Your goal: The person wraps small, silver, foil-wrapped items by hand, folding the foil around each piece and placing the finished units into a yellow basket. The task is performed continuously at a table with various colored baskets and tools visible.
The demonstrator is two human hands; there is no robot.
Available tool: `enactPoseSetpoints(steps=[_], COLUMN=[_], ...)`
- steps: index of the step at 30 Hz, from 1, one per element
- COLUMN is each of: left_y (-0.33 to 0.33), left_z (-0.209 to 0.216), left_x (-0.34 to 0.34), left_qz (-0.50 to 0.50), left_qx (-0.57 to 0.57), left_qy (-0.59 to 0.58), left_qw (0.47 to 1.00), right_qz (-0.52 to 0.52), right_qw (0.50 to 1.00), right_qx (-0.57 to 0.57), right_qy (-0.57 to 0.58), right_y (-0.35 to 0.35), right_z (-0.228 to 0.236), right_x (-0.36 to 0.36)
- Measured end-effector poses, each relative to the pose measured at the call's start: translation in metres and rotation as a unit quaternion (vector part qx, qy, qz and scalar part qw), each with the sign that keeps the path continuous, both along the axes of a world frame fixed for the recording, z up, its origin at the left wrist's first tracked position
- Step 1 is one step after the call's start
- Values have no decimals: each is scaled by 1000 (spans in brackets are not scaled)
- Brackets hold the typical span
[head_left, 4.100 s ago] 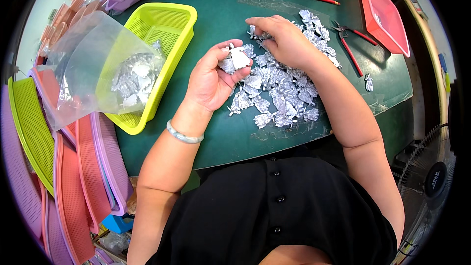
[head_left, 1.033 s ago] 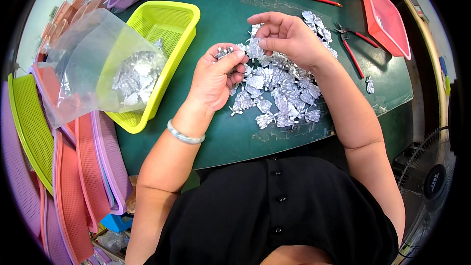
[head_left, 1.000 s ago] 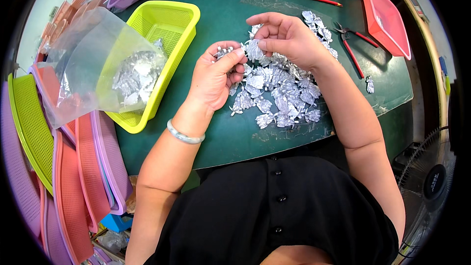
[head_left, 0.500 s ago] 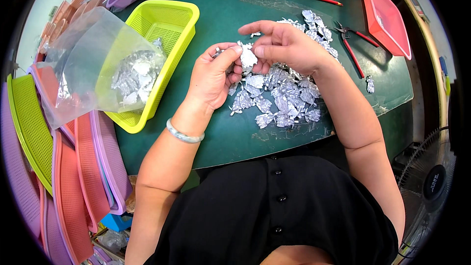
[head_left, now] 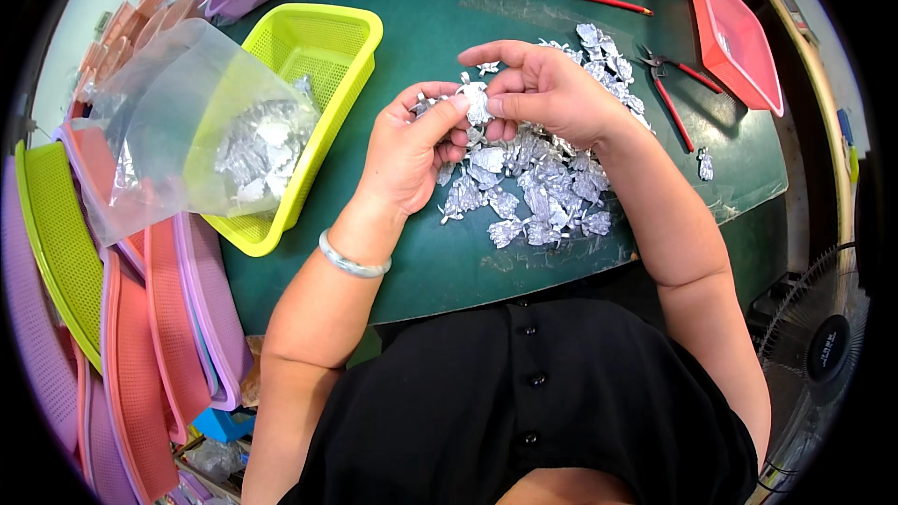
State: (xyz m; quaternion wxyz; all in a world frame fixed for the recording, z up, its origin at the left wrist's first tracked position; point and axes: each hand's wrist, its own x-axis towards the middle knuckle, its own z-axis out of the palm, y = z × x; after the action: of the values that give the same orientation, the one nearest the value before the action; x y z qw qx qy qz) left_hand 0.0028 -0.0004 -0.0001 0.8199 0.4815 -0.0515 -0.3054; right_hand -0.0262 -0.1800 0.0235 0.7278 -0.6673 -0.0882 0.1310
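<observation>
Both hands meet over the table, holding one small silvery metal casting between them. My left hand grips its left side between thumb and fingers, and another silvery bit shows among its curled fingers. The thumb and fingertips of my right hand pinch the casting's right edge, with the index finger stretched out above. Just below and beyond my hands spreads a pile of similar flat castings, partly hidden by my right hand. A clear plastic bag with more castings rests in a yellow-green basket to the left.
Red-handled pliers, a red pen-like stick and a single casting lie on the green table. At the right edge stands a pink tray. Stacked baskets fill the left, and a fan stands at lower right.
The casting has turned a little between my fingers, and my right thumb and fingertips now close on its edge. The pile and tools stay where they were.
</observation>
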Motion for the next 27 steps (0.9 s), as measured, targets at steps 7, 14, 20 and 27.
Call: enactPoseSetpoints(steps=[7, 14, 20, 27], left_y=[0, 1, 1, 2], left_z=[5, 2, 1, 0], left_x=[-3, -1, 2, 3], left_qz=[-19, -16, -23, -42], left_qx=[23, 4, -28, -67], left_qy=[-19, 25, 93, 129], left_qw=[999, 1000, 995, 989], right_qz=[-17, -22, 2, 6], right_qw=[1000, 1000, 999, 997], right_qx=[-17, -13, -19, -30], right_qy=[1, 9, -26, -71], right_y=[-1, 0, -4, -3], right_z=[5, 7, -1, -8], right_x=[-1, -2, 0, 3])
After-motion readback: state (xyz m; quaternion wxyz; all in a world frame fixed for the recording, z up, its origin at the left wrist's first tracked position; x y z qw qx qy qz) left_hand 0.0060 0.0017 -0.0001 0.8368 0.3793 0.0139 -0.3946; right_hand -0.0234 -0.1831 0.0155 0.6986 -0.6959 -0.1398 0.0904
